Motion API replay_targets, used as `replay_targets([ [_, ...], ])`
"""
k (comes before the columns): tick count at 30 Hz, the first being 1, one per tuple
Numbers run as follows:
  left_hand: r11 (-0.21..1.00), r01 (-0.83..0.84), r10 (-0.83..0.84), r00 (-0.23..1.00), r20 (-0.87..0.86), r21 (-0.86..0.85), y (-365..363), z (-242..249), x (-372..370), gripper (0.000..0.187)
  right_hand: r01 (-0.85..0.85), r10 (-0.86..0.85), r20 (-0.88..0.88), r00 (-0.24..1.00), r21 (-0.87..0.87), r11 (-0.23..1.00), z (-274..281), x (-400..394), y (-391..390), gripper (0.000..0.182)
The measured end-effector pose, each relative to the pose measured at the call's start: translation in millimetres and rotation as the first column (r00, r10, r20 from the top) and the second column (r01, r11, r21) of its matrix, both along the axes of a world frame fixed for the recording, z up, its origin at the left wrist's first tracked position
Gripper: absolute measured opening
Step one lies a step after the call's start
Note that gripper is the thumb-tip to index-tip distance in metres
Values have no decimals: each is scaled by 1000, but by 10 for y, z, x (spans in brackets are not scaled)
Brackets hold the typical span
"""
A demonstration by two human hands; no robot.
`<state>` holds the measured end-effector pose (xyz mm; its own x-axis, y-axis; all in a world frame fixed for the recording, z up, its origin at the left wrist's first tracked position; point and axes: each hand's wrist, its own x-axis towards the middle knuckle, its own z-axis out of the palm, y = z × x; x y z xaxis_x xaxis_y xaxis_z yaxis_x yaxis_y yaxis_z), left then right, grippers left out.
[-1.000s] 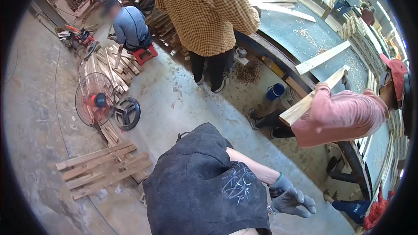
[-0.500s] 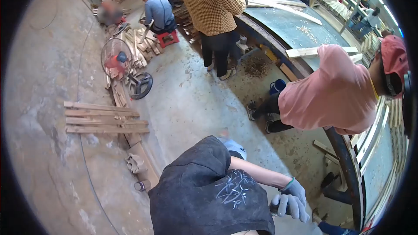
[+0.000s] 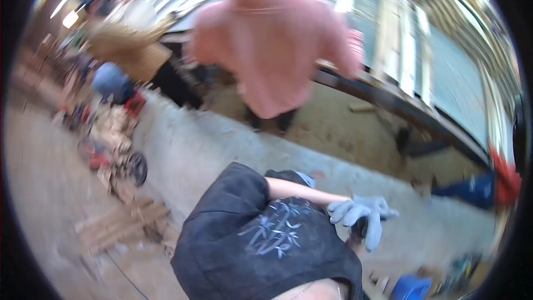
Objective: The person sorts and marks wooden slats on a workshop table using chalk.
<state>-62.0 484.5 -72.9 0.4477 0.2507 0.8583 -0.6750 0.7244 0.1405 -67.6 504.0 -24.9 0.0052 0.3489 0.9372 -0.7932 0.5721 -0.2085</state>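
Both my hands wear grey-blue work gloves and meet in front of my black printed T-shirt, to the right. My left forearm crosses the shirt, and my left hand has its gloved fingers spread with nothing visible in them. My right hand lies against my left wrist, its fingers bent over the cuff of the left glove. A dark band shows near my right wrist. The overlap and motion blur hide part of the right hand.
A person in a pink shirt stands ahead at a long worktable bearing wooden slats. Planks lie on the floor at left, beyond them a wood pile. A blue plastic item is at lower right.
My view has swung right, so the pink-shirted person now appears near the middle. My hands have risen in view, and the left fingers are more spread. The right fingers now cover the left cuff.
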Motion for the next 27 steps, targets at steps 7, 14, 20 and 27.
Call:
replay_targets([
  [7,275,844,-200,519,-831,461,-439,62,1302,42,320,-321,103,941,31,947,406,1324,-1207,27],
  [14,92,994,-400,-8,-916,-50,-1164,95,2323,32,413,-418,40,907,102,905,118,2301,-2098,28],
  [20,453,879,-318,5,-948,-148,-1716,297,3227,14,136,-134,103,986,-7,991,108,3208,-2268,28],
  [27,582,795,-339,44,-940,-173,-1695,325,3851,22,151,-159,-364,918,-51,987,305,4066,-2023,30],
])
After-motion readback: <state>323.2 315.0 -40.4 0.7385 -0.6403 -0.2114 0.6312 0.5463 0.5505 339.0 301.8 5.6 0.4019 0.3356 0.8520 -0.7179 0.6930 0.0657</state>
